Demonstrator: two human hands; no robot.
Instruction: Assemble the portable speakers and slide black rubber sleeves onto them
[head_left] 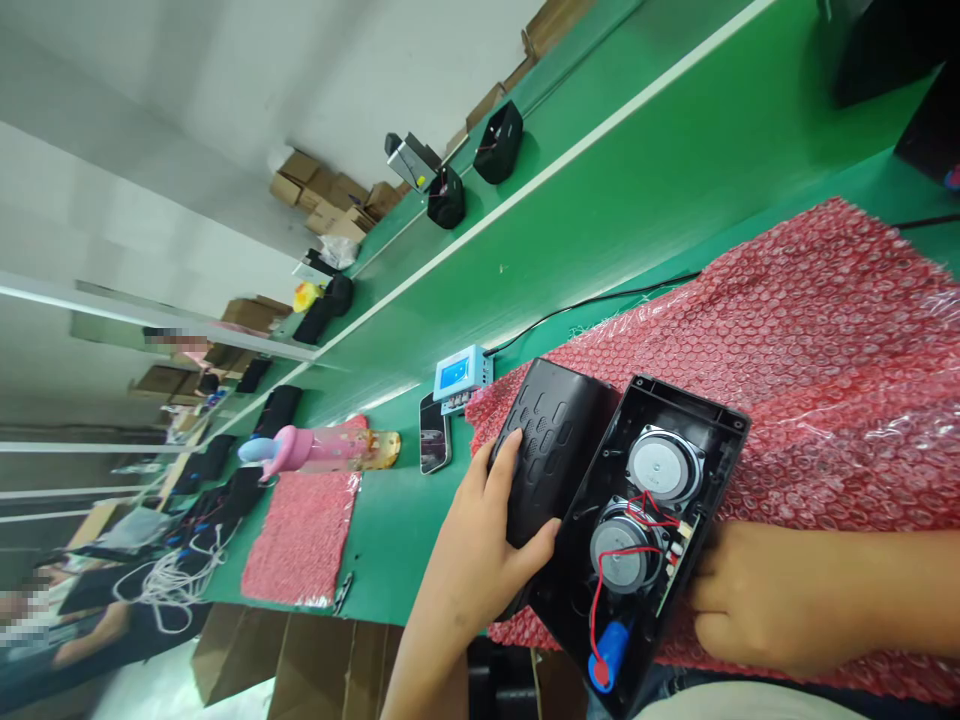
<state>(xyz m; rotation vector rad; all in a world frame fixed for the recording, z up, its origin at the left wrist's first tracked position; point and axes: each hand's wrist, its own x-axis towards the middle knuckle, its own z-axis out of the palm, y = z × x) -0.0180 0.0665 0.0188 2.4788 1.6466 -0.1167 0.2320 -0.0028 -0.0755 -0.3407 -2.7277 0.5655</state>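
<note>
My left hand (491,535) is wrapped round a black speaker shell (551,430) with a pattern of oblong recesses, its thumb at the edge facing the other half. Against that shell lies an open black speaker housing (694,410), tilted, its inside turned up. Two round speaker drivers (658,468), red wires, a narrow circuit board (675,565) and a blue cylindrical battery (609,655) show inside it. My right hand (772,595) grips the housing's right side with curled fingers, their tips hidden behind it.
Red bubble wrap (840,320) covers the green bench (397,530) under the parts. Ahead are a light-blue device (459,375) with a cable, a phone (435,435) and a pink-topped bottle (322,450). A person's arm (97,635) shows at far left, near white cable (176,585).
</note>
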